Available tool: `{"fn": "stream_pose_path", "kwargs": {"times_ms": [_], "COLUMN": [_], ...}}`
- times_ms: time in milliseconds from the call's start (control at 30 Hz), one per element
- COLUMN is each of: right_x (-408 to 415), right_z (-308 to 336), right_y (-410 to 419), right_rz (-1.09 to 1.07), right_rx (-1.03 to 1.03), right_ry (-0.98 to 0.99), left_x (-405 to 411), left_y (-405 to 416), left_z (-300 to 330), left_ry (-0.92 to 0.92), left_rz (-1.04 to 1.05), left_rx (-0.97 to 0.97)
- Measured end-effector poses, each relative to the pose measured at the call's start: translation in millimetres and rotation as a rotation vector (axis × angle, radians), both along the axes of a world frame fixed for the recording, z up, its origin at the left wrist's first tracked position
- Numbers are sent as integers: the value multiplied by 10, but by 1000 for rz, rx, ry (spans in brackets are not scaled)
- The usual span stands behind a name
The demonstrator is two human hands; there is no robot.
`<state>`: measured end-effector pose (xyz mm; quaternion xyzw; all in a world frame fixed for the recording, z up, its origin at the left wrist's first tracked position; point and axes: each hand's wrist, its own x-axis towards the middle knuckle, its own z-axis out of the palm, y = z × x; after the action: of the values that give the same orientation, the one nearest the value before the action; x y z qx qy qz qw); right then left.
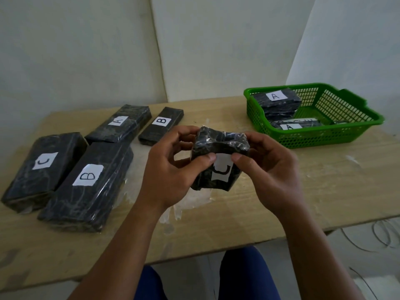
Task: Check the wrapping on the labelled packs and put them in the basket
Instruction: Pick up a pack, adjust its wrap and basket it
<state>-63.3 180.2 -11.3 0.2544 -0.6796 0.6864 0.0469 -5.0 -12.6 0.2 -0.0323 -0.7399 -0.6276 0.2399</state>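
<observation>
A black film-wrapped pack labelled C (218,148) is held tilted above the table centre. My left hand (173,167) grips its left side and my right hand (270,169) its right side, both thumbs on the top edge of the white label. On the table at the left lie a large pack C (43,169), a large pack B (88,185), a pack A (120,124) and a slim pack B (161,125). The green basket (337,135) at the back right holds two packs labelled A (276,100), one stacked higher than the other.
The wooden table (324,191) ends close to my knees, with its right edge just past the basket. Pale walls stand right behind it. Thin wires (383,237) lie on the floor at the lower right. Shiny tape smears mark the table under my hands.
</observation>
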Motion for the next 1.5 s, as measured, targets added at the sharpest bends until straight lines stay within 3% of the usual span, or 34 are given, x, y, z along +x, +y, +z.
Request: {"fn": "stream_pose_path", "kwargs": {"times_ms": [200,400,600,1000,1200,1400,1500], "right_x": [-36,-4,-153,-269,-248,-156,-128], "right_z": [7,-41,0,193,197,170,166], "right_y": [6,-12,20,-31,-26,10,-24], "right_rz": [-2,121,69,142,132,159,16], "right_rx": [8,113,15,23,41,-55,50], "right_ry": [-118,-381,-556,-760,-716,-486,-298], "left_x": [-77,-174,-182,-263,-239,-262,-248], "left_y": [60,66,-7,-26,-22,60,91], "left_z": [2,25,22,117,102,129,137], "left_ry": [-84,-294,-533,-580,-572,-537,-564], "left_rz": [101,257,-85,-53,-65,-85,-98], "left_rx": [-42,95,188,242,244,451,248]}}
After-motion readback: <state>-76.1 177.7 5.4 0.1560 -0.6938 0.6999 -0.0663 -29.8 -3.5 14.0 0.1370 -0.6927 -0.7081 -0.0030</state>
